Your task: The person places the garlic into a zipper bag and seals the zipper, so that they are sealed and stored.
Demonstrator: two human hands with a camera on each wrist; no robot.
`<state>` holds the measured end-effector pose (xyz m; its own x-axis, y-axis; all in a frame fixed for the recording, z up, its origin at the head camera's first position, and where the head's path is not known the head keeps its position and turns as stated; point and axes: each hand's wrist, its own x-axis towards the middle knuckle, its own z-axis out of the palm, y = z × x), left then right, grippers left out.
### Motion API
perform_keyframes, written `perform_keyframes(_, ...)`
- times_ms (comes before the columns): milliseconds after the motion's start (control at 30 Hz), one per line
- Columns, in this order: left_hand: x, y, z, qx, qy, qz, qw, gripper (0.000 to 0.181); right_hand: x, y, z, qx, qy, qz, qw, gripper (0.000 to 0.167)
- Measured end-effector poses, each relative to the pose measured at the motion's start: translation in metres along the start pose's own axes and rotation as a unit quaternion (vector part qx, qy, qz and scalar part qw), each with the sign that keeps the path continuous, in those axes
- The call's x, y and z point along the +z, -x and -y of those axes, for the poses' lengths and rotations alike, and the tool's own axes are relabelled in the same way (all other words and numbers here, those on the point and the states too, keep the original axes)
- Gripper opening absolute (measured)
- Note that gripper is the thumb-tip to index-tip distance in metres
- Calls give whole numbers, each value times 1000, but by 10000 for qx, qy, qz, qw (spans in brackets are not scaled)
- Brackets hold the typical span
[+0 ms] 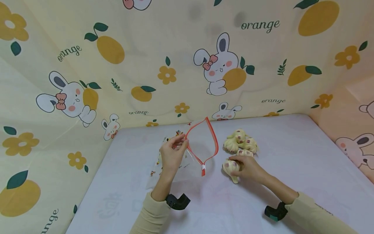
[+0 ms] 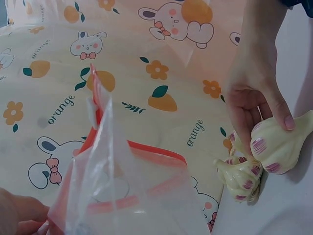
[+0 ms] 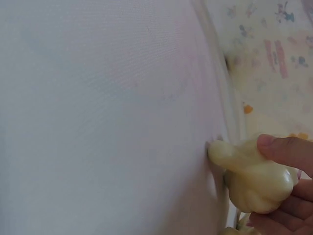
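My left hand pinches the rim of a clear zip bag with a red closure strip. The bag's mouth gapes in a wide loop, and a white slider sits at its lower corner. Small coloured prints show on the plastic. To the right, my right hand holds a garlic bulb between thumb and fingers. In the right wrist view the bulb's pale stem points away from the palm and appears to touch the table. More garlic bulbs lie in a cluster just beyond this hand.
A pale cloth covers the table. Behind it rises a yellow curtain printed with rabbits and oranges, which also runs along both sides. Black cameras are strapped to the left wrist and right wrist.
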<state>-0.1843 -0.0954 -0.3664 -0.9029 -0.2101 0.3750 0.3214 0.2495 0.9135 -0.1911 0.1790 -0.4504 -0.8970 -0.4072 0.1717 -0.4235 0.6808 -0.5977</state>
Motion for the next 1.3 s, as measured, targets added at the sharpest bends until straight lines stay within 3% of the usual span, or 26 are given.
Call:
perform_keyframes(933,-1,0,0,100,2,5,10000,23,-12,-2,1,187,-214,76,9996,51)
perform_keyframes(1300,-1,-1,0,80,-15,14,10000,23,-27,-8,9,196,-705,68,9973,52)
